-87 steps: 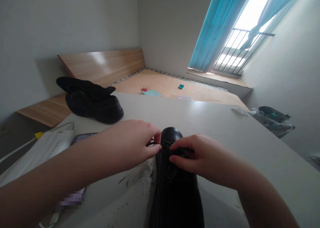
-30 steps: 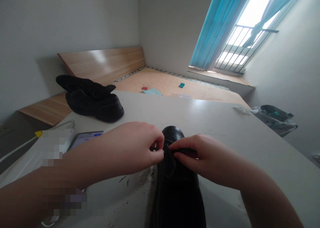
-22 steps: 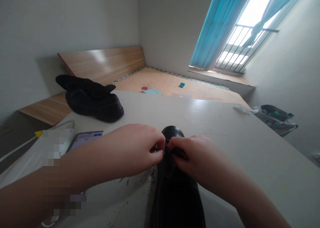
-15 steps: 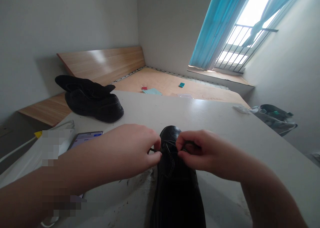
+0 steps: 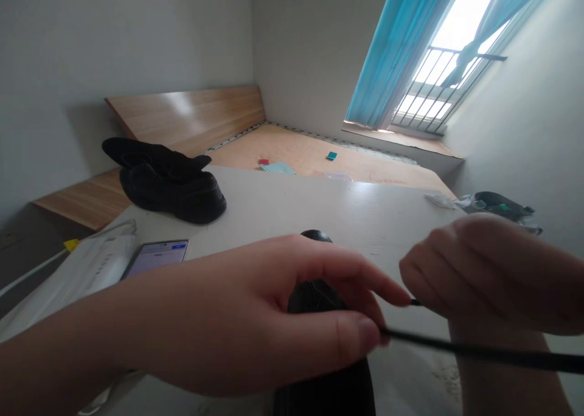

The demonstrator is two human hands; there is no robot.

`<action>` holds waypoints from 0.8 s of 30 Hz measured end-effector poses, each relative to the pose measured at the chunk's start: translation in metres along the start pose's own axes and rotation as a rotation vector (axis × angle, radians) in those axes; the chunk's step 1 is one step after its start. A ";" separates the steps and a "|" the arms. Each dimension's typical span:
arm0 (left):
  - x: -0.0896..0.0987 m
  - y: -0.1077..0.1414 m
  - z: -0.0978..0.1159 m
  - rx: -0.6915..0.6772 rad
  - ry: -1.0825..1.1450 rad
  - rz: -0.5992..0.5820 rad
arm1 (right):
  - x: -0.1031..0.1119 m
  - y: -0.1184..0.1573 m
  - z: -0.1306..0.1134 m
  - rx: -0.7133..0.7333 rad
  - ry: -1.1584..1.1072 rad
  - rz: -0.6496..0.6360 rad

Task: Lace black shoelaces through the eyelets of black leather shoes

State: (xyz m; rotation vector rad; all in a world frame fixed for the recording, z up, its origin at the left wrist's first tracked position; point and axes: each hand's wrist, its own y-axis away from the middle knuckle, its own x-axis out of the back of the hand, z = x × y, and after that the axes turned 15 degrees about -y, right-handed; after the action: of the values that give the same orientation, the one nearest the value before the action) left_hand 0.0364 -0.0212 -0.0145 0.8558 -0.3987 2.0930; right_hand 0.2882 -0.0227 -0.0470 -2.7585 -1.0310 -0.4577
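1 head-worn view, forward and downward

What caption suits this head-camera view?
Left hand and right hand hold a black lace over a black shoe on a white table.

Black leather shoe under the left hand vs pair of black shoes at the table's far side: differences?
The black leather shoe lies alone, toe pointing away, left hand over it; the pair of black shoes is stacked, no hand on it. The single shoe's toe looks glossy, the pair duller. Both rest on the white table.
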 end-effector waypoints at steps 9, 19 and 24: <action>-0.024 -0.019 -0.009 0.175 -0.320 -0.017 | 0.010 -0.039 0.008 -0.165 -0.137 0.190; -0.054 -0.036 -0.026 0.041 -0.746 0.176 | 0.018 -0.043 0.024 -0.238 0.101 0.242; -0.054 -0.039 -0.028 0.089 -0.684 0.168 | 0.017 -0.029 0.024 -0.242 -0.041 0.318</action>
State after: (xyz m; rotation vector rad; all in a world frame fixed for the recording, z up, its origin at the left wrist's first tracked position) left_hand 0.0784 -0.0134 -0.0731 1.6399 -0.7566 1.9244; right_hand 0.2867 0.0157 -0.0629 -3.0807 -0.5562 -0.5067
